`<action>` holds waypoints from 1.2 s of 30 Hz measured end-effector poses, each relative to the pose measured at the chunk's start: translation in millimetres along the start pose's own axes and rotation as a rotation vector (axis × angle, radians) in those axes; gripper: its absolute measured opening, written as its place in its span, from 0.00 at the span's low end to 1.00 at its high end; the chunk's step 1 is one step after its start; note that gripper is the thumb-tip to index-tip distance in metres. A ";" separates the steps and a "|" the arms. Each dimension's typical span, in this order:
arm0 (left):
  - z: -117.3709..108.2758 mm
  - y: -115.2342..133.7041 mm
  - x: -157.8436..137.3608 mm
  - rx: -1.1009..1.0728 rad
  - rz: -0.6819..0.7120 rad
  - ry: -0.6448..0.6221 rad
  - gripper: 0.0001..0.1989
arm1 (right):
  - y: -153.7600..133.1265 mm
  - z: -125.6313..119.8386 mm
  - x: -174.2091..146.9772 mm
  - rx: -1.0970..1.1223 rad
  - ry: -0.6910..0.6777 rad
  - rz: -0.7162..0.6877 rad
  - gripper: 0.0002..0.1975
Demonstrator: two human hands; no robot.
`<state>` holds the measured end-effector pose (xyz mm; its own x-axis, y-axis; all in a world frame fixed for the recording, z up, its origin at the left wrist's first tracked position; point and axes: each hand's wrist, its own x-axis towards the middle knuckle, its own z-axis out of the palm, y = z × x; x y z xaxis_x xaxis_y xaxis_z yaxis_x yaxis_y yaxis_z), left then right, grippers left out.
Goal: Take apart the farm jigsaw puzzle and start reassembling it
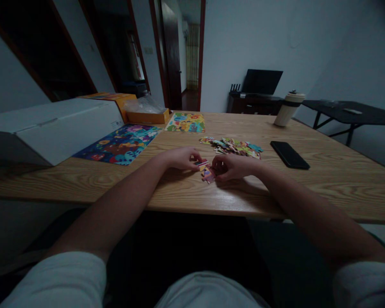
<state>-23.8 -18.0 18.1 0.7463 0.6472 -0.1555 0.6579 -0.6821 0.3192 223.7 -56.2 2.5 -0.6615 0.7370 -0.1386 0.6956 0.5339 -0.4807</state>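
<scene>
Currently, left hand (184, 158) pinches puzzle piece (202, 163); right hand (233, 166) touches pink piece (208, 176).

Bare counter (179, 141) leaves a forward lane between the blue picture sheet (122, 144) and the puzzle pile (234, 146) — the white box (64, 128) walls off the left, while the phone (289, 155) obstructs the pile's right.

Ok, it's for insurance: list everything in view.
puzzle pieces: several, pink-yellow, near middle
puzzle pile: one, multicoloured, beyond pieces
dark sheet: one, mostly blue, left
bright sheet: one, mostly yellow, far middle
box: one, white, left
tray: one, orange, beyond box
phone: one, black, right
bottle: one, cream, beyond phone
table: one, brown, centre
screen: one, black, on cabinet
door: one, brown, back
side table: one, black, right
left hand: one, bare, at pieces
right hand: one, bare, at pieces
</scene>
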 end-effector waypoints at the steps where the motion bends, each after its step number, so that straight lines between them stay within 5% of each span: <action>1: 0.4 -0.7 0.3 0.000 0.005 0.002 0.22 | -0.6 0.0 -0.3 0.005 0.007 0.002 0.23; 5: 1.8 -2.6 0.8 -0.003 0.008 0.017 0.23 | -7.0 -0.7 -2.9 0.023 0.009 -0.060 0.32; 25: 1.4 -3.1 1.1 0.010 0.066 -0.017 0.22 | -14.5 1.1 -2.0 0.011 -0.015 -0.150 0.21; 30: -1.6 -2.0 -1.4 0.034 0.104 -0.025 0.20 | 1.5 -19.5 -9.2 0.142 0.385 -0.092 0.25; 36: 0.5 -6.6 -0.5 0.028 0.059 0.027 0.22 | 58.8 -57.0 -26.2 0.162 0.904 0.076 0.19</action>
<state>-28.5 -14.0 15.6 0.7811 0.6143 -0.1119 0.6158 -0.7282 0.3008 297.9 -20.4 27.2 -0.0976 0.8476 0.5216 0.6350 0.4566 -0.6231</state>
